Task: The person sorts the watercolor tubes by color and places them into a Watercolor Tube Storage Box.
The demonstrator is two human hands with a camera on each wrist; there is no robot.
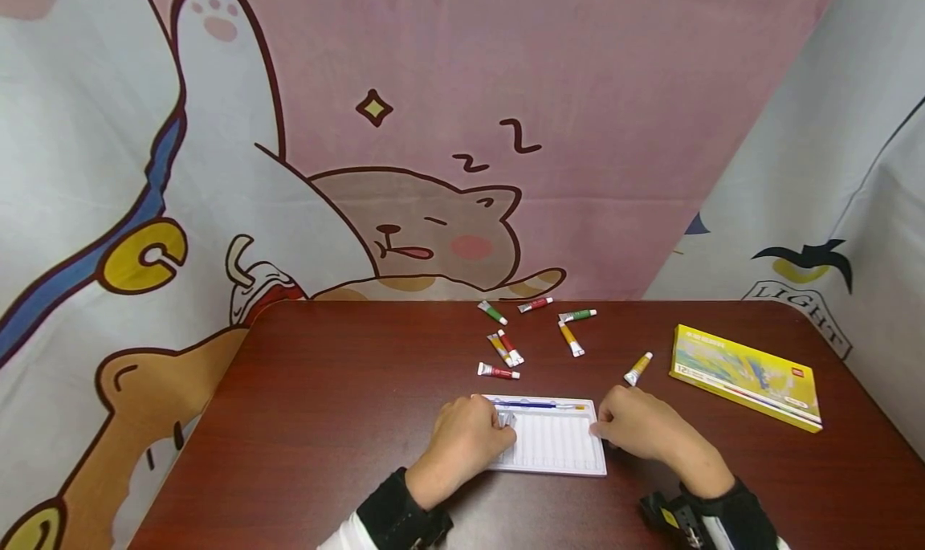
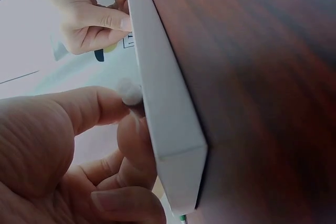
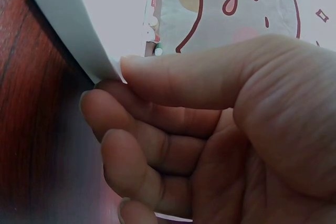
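A white plastic tray [image 1: 556,446] with narrow slots lies on the table, and a blue-handled paintbrush [image 1: 531,405] rests along its far side. Over the tray's left end, my left hand [image 1: 466,433] pinches a small paint tube [image 2: 130,93] between thumb and index finger. Only its whitish end shows clearly; the fingers hide the rest. At the tray's right edge, my right hand [image 1: 643,425] grips the rim, thumb on top and curled fingers against the side. A yellow paint tube [image 1: 639,368] lies just beyond the right hand.
Several paint tubes lie scattered behind the tray, including a red one [image 1: 499,371], a green one [image 1: 493,312] and an orange-yellow one [image 1: 571,338]. A flat yellow box [image 1: 747,377] sits at the right. A printed cloth [image 1: 592,132] hangs behind the table's far edge.
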